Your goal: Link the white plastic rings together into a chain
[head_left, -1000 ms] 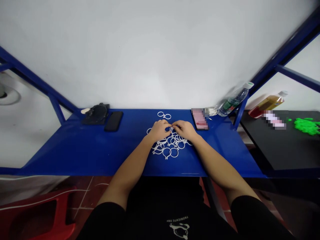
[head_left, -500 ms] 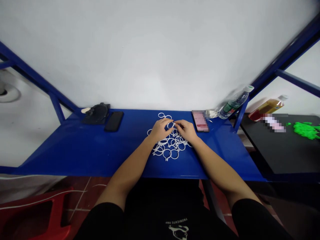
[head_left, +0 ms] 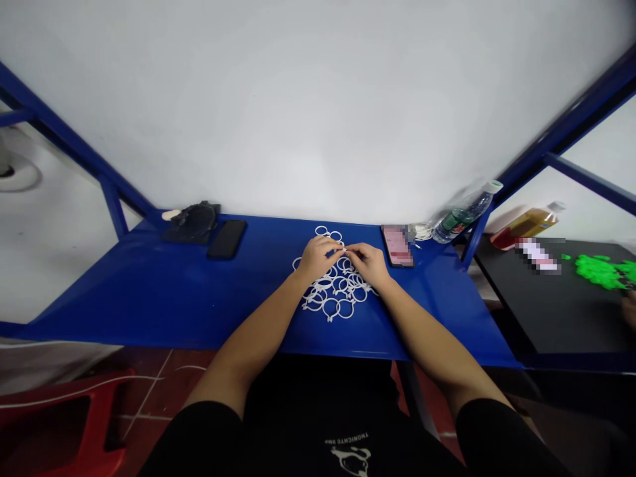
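My left hand [head_left: 316,258] and my right hand [head_left: 370,262] meet over a spread of thin white plastic rings with small clip ends. Between the pinched fingertips of both hands a bit of a white ring [head_left: 344,250] shows; most of it is hidden by the fingers. Below my hands lie several loose white rings [head_left: 330,309], overlapping on the blue tabletop [head_left: 149,285]. Just beyond my left hand are two more white rings [head_left: 322,230].
A black phone [head_left: 227,239] and a dark bundle [head_left: 196,222] lie left. Rightward are a lit phone [head_left: 397,246], white cable [head_left: 422,231] and water bottle [head_left: 464,215]. The neighbouring black table [head_left: 556,305] holds green pieces [head_left: 599,271], an amber bottle [head_left: 531,225] and another person's hand [head_left: 630,309].
My fingertips have come closer together, and the held ring, earlier seen as a full loop, is now mostly covered. Another person's hand has appeared at the right edge. The view has shifted slightly.
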`<state>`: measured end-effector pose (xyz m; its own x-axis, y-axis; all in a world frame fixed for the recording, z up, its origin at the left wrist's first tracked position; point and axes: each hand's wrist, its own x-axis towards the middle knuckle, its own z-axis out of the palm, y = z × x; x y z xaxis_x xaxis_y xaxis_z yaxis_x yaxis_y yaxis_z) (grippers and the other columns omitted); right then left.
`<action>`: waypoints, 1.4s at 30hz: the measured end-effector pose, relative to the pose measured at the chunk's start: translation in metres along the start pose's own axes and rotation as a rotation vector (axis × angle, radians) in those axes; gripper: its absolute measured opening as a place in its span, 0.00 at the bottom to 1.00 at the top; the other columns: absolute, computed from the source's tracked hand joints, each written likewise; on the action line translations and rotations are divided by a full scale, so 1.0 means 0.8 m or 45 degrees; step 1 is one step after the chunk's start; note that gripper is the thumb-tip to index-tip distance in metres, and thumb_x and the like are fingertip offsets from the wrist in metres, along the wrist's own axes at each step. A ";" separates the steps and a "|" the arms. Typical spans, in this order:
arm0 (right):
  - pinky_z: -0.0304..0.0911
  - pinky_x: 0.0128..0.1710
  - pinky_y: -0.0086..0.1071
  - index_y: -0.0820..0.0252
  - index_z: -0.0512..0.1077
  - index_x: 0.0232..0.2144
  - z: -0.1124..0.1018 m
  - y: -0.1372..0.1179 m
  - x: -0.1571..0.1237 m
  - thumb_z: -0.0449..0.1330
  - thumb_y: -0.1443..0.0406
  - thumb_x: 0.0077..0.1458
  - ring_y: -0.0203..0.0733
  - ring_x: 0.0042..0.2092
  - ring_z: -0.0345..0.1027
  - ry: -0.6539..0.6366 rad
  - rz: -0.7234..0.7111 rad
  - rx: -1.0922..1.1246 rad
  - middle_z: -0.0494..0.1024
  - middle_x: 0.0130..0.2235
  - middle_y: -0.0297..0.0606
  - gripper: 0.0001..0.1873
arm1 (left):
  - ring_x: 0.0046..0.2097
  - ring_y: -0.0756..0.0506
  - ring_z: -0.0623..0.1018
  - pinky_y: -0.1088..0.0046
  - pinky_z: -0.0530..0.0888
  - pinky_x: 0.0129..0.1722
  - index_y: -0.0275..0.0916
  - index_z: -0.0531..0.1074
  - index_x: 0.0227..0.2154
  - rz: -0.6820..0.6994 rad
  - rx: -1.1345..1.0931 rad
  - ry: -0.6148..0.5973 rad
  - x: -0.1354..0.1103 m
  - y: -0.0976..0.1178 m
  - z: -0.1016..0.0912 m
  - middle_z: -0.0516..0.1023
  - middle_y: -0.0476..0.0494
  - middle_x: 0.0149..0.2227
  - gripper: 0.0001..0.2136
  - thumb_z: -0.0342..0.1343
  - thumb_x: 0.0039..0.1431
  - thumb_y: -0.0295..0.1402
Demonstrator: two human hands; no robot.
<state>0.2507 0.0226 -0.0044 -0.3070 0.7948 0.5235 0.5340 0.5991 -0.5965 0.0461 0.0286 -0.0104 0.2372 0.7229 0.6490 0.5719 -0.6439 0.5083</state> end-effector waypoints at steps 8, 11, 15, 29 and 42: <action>0.70 0.40 0.36 0.56 0.80 0.40 -0.006 -0.002 0.001 0.59 0.58 0.68 0.45 0.38 0.77 -0.086 -0.014 -0.047 0.84 0.38 0.41 0.12 | 0.45 0.43 0.81 0.59 0.76 0.52 0.43 0.82 0.35 -0.027 -0.016 -0.069 0.001 0.005 -0.003 0.85 0.45 0.39 0.04 0.63 0.65 0.34; 0.70 0.39 0.36 0.56 0.80 0.40 -0.007 -0.003 0.000 0.58 0.59 0.68 0.45 0.38 0.77 -0.112 -0.013 -0.062 0.84 0.38 0.41 0.12 | 0.45 0.43 0.81 0.59 0.76 0.52 0.43 0.82 0.35 -0.026 -0.008 -0.098 0.002 0.004 -0.004 0.85 0.44 0.39 0.04 0.63 0.65 0.34; 0.69 0.39 0.35 0.56 0.79 0.39 -0.006 -0.002 0.001 0.58 0.60 0.68 0.44 0.37 0.77 -0.103 -0.030 -0.057 0.84 0.37 0.40 0.11 | 0.44 0.43 0.81 0.59 0.75 0.51 0.42 0.82 0.34 -0.014 0.015 -0.106 0.003 0.004 -0.005 0.85 0.45 0.38 0.04 0.64 0.64 0.34; 0.71 0.43 0.37 0.55 0.80 0.42 -0.003 0.000 0.003 0.57 0.60 0.69 0.46 0.41 0.78 -0.101 -0.024 -0.109 0.85 0.41 0.40 0.12 | 0.45 0.43 0.80 0.60 0.73 0.51 0.43 0.80 0.33 -0.028 0.125 -0.099 0.004 0.010 -0.011 0.84 0.45 0.39 0.05 0.60 0.66 0.34; 0.67 0.52 0.43 0.57 0.82 0.43 -0.012 0.018 0.010 0.61 0.69 0.62 0.47 0.46 0.77 -0.454 -0.156 -0.270 0.85 0.46 0.42 0.11 | 0.38 0.43 0.84 0.65 0.78 0.42 0.44 0.81 0.49 -0.495 0.156 0.104 0.001 -0.045 -0.018 0.86 0.43 0.42 0.12 0.59 0.66 0.36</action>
<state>0.2635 0.0366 -0.0026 -0.6115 0.7249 0.3172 0.6152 0.6877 -0.3856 0.0143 0.0488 -0.0199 -0.0754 0.8810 0.4671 0.6970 -0.2884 0.6565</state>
